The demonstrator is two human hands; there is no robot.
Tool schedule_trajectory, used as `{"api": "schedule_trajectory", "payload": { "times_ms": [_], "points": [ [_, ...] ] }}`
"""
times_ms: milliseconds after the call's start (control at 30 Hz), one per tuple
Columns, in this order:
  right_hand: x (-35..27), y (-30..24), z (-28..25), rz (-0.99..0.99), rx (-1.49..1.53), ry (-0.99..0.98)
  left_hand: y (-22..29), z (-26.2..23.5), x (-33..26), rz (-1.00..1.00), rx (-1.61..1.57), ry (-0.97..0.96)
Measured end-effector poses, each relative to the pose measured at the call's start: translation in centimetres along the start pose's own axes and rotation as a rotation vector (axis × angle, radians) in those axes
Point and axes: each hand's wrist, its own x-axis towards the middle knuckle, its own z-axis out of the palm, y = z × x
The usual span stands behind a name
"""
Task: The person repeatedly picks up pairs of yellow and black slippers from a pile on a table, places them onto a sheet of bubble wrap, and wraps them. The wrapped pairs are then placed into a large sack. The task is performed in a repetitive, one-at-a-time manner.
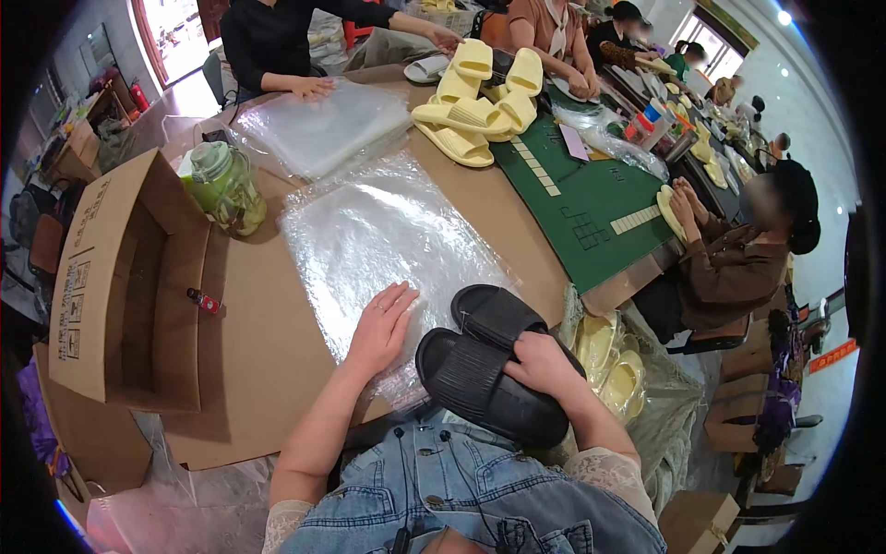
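A pair of black slide slippers (475, 374) is in my right hand (543, 365), its fingers hooked around the straps near the table's front edge. My left hand (381, 325) lies flat, fingers stretched out, on a stack of clear plastic bags (369, 235) in front of me. The slippers overlap the near right corner of that stack. Part of my right hand's fingers is hidden by the straps.
An open cardboard box (129, 286) stands at the left, beside a small red bottle (204, 300) and a green-lidded jar (224, 189). Yellow slippers (471, 115) are piled ahead. A green cutting mat (591, 203) lies right, near a seated co-worker. More clear bags (318, 129) lie farther off.
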Motion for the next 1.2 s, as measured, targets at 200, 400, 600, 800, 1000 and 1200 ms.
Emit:
{"api": "schedule_trajectory", "payload": {
  "times_ms": [200, 400, 600, 800, 1000, 1200],
  "points": [
    [3.0, -3.1, 1.1, 0.011, -0.059, 0.009, 0.6, -0.2, -0.2, 0.108, 0.013, -0.042],
    [7.0, -2.9, 3.9, 0.124, -0.047, 0.163, 2.0, -0.5, -0.6, 0.236, 0.077, -0.090],
    [11.0, -3.1, 7.1, 0.059, -0.011, 0.323, 3.4, -1.7, -0.4, 0.348, 0.082, -0.091],
    [17.6, -4.7, 7.9, 0.087, -0.017, 0.166, 4.5, -2.7, -0.1, 0.346, 0.028, -0.093],
    [19.8, -5.8, 7.7, 0.088, 0.085, 0.260, 4.5, -1.8, -0.4, 0.396, -0.038, -0.141],
    [21.5, -6.4, 7.3, 0.255, 0.115, 0.434, 4.9, -2.1, -0.6, 0.378, -0.175, -0.158]
  ]
}}
